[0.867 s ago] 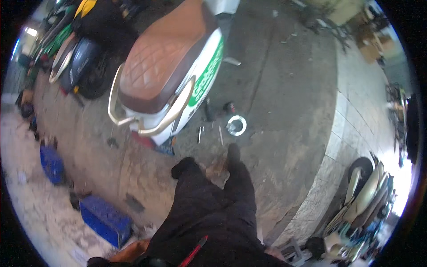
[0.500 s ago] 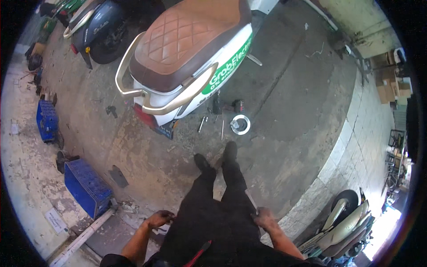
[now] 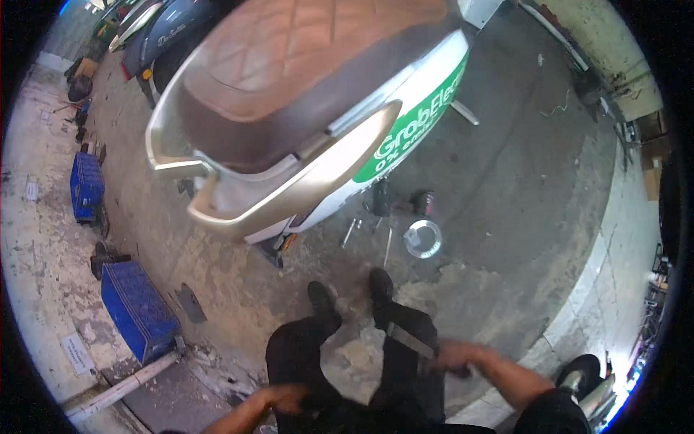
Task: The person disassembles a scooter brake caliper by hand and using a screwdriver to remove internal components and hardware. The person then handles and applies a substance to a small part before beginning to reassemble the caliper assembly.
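My right hand (image 3: pixel 457 356) is beside my right knee, its fingers closed round one end of a flat grey strip (image 3: pixel 410 338). The strip sticks out across the knee; its exact kind does not show. My left hand (image 3: pixel 286 398) is over my left thigh, its fingers blurred and partly lost against the black trousers. Ahead stands a white scooter (image 3: pixel 340 192) with a brown quilted seat (image 3: pixel 267 58), a gold grab rail (image 3: pixel 325 170) and a green side panel. Neither hand touches it.
Beside the scooter lie a ring-shaped silver roll (image 3: pixel 437 240), a dark power tool (image 3: pixel 423 202), and thin metal tools (image 3: pixel 350 233). Blue crates (image 3: pixel 137 311) stand at left near a white pipe (image 3: pixel 123 390). Another scooter (image 3: pixel 177 36) is parked far left; a parked vehicle's wheel (image 3: pixel 582 372) shows lower right.
My knees have bent and spread, and the scooter looks closer. My right hand has moved right with the strip, which now lies more crosswise. My left hand has shifted right and down.
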The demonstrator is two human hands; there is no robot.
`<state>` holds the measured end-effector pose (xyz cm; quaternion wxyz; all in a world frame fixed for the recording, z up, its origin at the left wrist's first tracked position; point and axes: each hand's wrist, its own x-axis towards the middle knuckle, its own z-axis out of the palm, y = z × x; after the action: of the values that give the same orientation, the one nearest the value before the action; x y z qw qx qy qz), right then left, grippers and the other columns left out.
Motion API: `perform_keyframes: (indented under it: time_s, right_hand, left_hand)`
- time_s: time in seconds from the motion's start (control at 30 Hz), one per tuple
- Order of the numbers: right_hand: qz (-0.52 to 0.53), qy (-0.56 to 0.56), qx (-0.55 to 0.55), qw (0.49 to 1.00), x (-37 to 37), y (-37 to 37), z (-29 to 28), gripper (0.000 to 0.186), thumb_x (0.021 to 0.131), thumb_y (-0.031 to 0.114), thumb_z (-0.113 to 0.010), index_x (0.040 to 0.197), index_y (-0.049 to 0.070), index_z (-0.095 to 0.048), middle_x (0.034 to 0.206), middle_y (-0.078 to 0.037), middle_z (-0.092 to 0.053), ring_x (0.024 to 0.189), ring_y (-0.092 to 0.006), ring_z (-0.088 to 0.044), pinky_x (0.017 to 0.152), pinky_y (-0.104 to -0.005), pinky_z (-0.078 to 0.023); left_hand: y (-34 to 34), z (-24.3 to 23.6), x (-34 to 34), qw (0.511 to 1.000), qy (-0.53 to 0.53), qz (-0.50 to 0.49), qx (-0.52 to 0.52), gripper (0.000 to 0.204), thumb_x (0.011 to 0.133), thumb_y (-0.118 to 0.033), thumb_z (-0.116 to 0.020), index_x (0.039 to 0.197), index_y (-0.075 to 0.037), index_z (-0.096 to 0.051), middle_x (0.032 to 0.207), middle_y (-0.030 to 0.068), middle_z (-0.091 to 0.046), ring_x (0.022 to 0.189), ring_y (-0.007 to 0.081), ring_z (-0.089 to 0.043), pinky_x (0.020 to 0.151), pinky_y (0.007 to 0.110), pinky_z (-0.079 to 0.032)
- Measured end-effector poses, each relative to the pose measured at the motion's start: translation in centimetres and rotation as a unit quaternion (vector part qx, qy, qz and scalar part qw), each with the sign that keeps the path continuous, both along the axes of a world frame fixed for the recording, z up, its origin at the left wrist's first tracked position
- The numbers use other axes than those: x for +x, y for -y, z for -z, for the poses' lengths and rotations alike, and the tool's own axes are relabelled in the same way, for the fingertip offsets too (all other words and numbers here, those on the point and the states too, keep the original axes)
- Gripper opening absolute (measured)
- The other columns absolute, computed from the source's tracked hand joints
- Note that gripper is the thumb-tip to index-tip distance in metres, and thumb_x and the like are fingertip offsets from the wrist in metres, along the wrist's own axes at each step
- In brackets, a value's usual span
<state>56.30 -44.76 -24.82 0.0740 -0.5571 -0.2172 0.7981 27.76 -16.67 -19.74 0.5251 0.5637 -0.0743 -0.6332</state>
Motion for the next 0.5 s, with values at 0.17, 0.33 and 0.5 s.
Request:
perform_keyframes:
  time_s: [0.17, 0.33, 0.5]
  right_hand:
    - [0.063, 0.254, 0.018, 0.965, 13.0, -13.1, 26.6, 0.034, 0.078, 0.028, -0.064, 0.102, 0.003, -0.065, 0.094, -0.014, -0.067, 0.083, -0.0253, -0.064, 0.071, -0.0363, -0.05]
    - [0.054, 0.366, 0.105, 0.923, 15.9, -20.2, 36.6, 0.029, 0.085, 0.03, -0.055, 0.102, 0.008, -0.063, 0.086, -0.013, -0.064, 0.068, -0.0208, -0.061, 0.058, -0.0333, -0.049]
    - [-0.04, 0.278, 0.128, 0.951, 11.5, -25.0, 36.7, 0.03, 0.086, 0.027, -0.054, 0.107, 0.006, -0.06, 0.078, -0.01, -0.06, 0.059, -0.0152, -0.054, 0.051, -0.0308, -0.046]
  left_hand:
    - [-6.5, 28.7, 12.4, 0.739, 0.01, -0.653, 0.165, 0.062, 0.083, -0.037, -0.058, 0.132, -0.004, -0.041, 0.127, 0.0148, -0.05, 0.116, 0.0316, -0.048, 0.101, 0.043, -0.035]
    - [-11.3, 38.6, 24.1, 0.447, -0.074, -0.838, -0.304, 0.071, 0.081, -0.065, -0.037, 0.129, -0.012, -0.047, 0.127, 0.011, -0.049, 0.118, 0.0363, -0.045, 0.102, 0.056, -0.028]
    - [-17.2, 47.4, 21.6, 0.47, 0.102, -0.756, -0.444, 0.072, 0.083, -0.06, -0.043, 0.135, -0.009, -0.04, 0.131, 0.0154, -0.046, 0.12, 0.0336, -0.045, 0.102, 0.052, -0.034]
